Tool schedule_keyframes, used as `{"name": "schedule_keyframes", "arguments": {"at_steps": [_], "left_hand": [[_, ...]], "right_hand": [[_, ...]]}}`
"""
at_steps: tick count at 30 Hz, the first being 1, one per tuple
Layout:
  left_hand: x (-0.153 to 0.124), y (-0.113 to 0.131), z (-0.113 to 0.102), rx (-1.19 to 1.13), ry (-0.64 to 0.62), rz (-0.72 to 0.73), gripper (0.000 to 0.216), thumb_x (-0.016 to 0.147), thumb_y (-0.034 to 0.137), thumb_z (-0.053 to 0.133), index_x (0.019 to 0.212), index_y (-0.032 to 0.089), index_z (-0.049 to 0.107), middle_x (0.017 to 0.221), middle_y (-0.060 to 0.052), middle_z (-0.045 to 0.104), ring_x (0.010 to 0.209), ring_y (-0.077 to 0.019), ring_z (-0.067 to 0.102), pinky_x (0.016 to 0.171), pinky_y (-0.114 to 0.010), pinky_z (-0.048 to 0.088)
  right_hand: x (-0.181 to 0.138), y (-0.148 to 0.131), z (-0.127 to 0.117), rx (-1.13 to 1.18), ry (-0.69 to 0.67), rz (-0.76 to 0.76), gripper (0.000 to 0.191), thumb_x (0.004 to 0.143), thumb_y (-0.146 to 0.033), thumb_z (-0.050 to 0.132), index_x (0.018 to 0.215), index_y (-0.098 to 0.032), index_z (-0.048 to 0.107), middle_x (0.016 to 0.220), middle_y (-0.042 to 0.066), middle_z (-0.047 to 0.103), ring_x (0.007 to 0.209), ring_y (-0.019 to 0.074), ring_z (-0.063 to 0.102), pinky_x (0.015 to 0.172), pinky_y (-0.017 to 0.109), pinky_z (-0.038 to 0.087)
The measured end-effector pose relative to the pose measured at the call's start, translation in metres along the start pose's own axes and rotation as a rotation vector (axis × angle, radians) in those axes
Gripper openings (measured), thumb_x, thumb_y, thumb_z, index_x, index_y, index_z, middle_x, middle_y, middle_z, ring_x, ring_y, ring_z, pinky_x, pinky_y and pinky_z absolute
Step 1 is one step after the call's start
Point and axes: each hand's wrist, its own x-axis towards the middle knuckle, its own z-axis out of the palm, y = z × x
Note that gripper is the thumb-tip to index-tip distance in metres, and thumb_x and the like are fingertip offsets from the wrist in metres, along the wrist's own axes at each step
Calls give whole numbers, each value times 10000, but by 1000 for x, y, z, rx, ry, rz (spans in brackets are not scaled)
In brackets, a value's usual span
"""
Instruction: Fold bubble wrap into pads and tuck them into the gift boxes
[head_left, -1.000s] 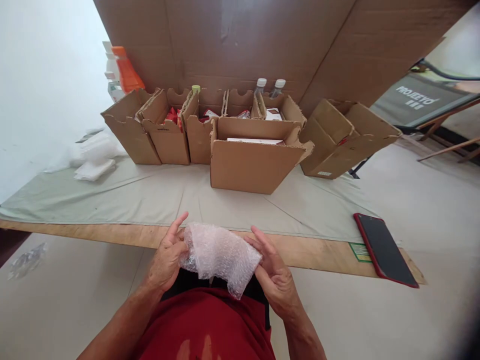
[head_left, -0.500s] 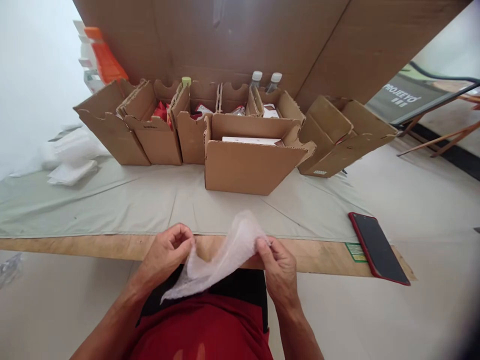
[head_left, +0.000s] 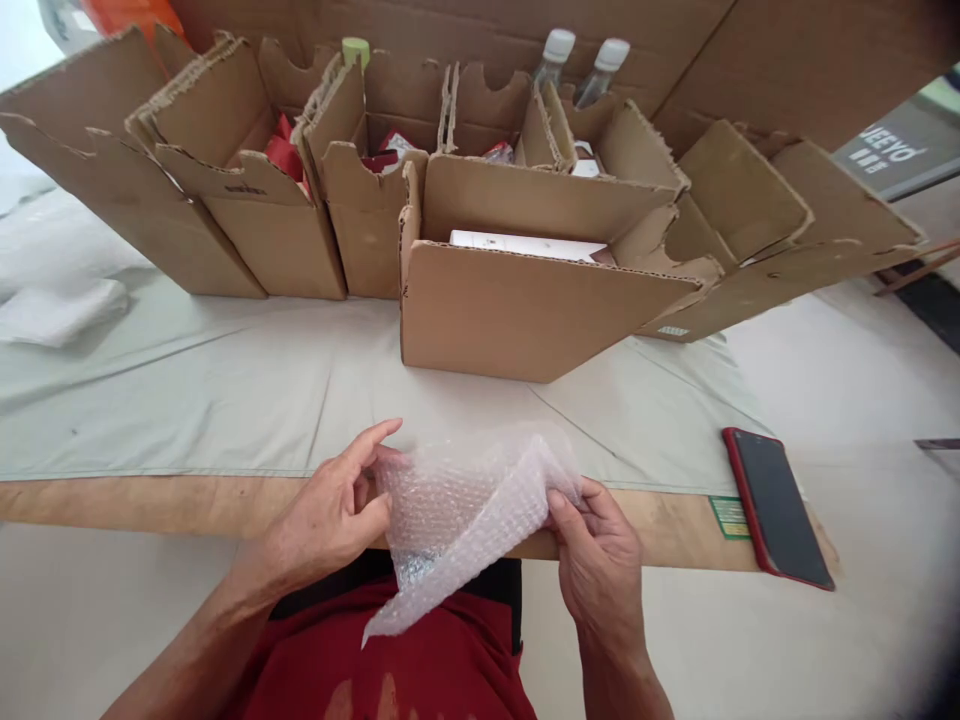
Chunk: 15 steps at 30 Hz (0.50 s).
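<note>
A folded piece of clear bubble wrap (head_left: 472, 510) is spread between my hands over the table's front edge. Its lower corner hangs in front of my red shirt. My right hand (head_left: 600, 545) pinches its right side between thumb and fingers. At its left edge is my left hand (head_left: 334, 505), with index finger stretched out and thumb apart from the fingers, touching the film. Whether a fingertip is inside a fold, I cannot make out. A small bluish patch shows through the lower left of the wrap; what it is stays unclear.
A cardboard box (head_left: 517, 320) holding a flat white item stands in front of a row of open cardboard bins (head_left: 262, 235). More bubble wrap (head_left: 64, 310) lies at left. At right a red-cased phone (head_left: 780, 510) rests by a green card (head_left: 729, 517). Two white-capped bottles (head_left: 555, 58) stand behind.
The bubble wrap has been spread wider and turned up flatter. My left hand's pinch has loosened, with the index finger now extended. The view has moved closer to the bins.
</note>
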Motion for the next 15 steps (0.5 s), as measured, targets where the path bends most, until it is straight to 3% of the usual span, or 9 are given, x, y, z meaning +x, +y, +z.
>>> {"name": "schedule_keyframes", "arguments": {"at_steps": [3, 6, 10, 13, 15], "left_hand": [[-2, 12, -3, 58, 57, 78, 447, 899, 301, 581, 1339, 237, 628, 893, -6, 704, 754, -144, 651, 690, -262, 555], [6, 30, -15, 159, 178, 201, 353, 904, 321, 609, 1240, 259, 696, 892, -6, 686, 825, -154, 668, 597, -209, 510], [41, 42, -33, 384, 216, 246, 371, 881, 290, 591, 1232, 246, 702, 869, 8, 699, 676, -132, 614, 539, -220, 465], [69, 34, -36, 513, 269, 219, 378, 878, 290, 590, 1234, 225, 700, 894, -4, 726, 619, -136, 594, 655, -290, 530], [75, 26, -31, 596, 420, 295, 396, 890, 306, 612, 1268, 212, 681, 1016, -53, 738, 791, -196, 673, 786, -356, 565]], "right_hand": [[6, -1, -4, 125, -21, -27, 246, 852, -419, 797, 1013, -242, 739, 901, 29, 762, 797, 157, 698, 719, 251, 559], [15, -8, -14, 124, 64, -114, 255, 847, -352, 802, 1079, -257, 757, 1128, 56, 779, 1034, 192, 718, 855, 285, 568], [14, -24, -26, 15, 175, -277, 179, 913, -288, 735, 1085, -260, 773, 1203, 59, 767, 1184, 217, 683, 940, 323, 558], [6, -36, -24, -138, 77, -448, 165, 952, -212, 669, 1069, -263, 774, 1185, 51, 764, 1166, 220, 690, 1008, 379, 552], [4, -43, -16, -247, -73, -563, 209, 958, -160, 636, 1094, -260, 759, 1167, 57, 761, 1126, 225, 700, 997, 416, 570]]}}
